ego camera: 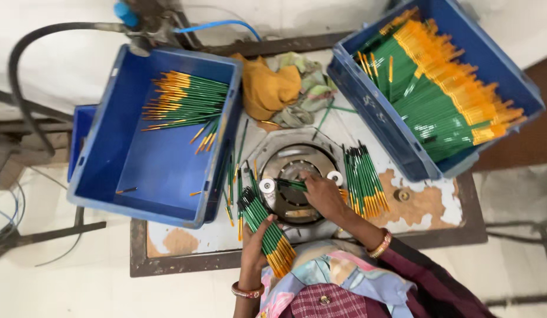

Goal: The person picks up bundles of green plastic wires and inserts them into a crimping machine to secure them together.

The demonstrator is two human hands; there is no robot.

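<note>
At the tabletop's left edge a blue crate [138, 159] overhangs, holding a small pile of green-and-orange brushes [185, 101] in its far corner; a few loose ones lie on its floor. Near the front edge, the left hand [256, 244] is clenched around a bundle of brushes [266, 231], dark tips pointing away from the person, orange ends toward them. At the tabletop's middle stands a round metal fixture [297, 179]. The right hand [322, 193] rests on it, fingers pinching a single brush [291, 184] laid across the fixture. Just right of the fixture lies a row of brushes [363, 179]. Crumpled cloths [282, 88] sit at the far edge. At the far right corner a second blue crate [368, 100] is filled with brushes.
</note>
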